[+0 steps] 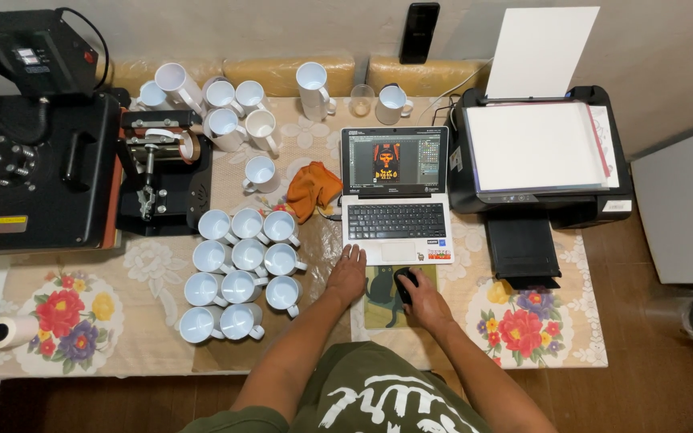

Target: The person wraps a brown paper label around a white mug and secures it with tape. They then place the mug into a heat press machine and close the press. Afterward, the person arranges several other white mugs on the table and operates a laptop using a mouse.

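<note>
A low table spread with a floral lace cloth is set against a pale wall, above a wooden floor. At its centre an open laptop is placed, an image-editing window with an orange and black design shown on its screen. Just in front of it lies a mouse pad, on which a black mouse is covered and loosely gripped by the right hand. The left hand is laid flat and empty, fingers slightly spread, on the cloth beside the laptop's front left corner. White mugs are clustered to the left, near a mug press and a large heat press; a printer loaded with white paper is stood to the right, and an orange cloth is bunched beside the laptop. For the editing in hand, small, steady mouse movements kept within the pad would seem best, with the left hand held close to the keys for shortcuts and clear of the nearby mugs.
</note>
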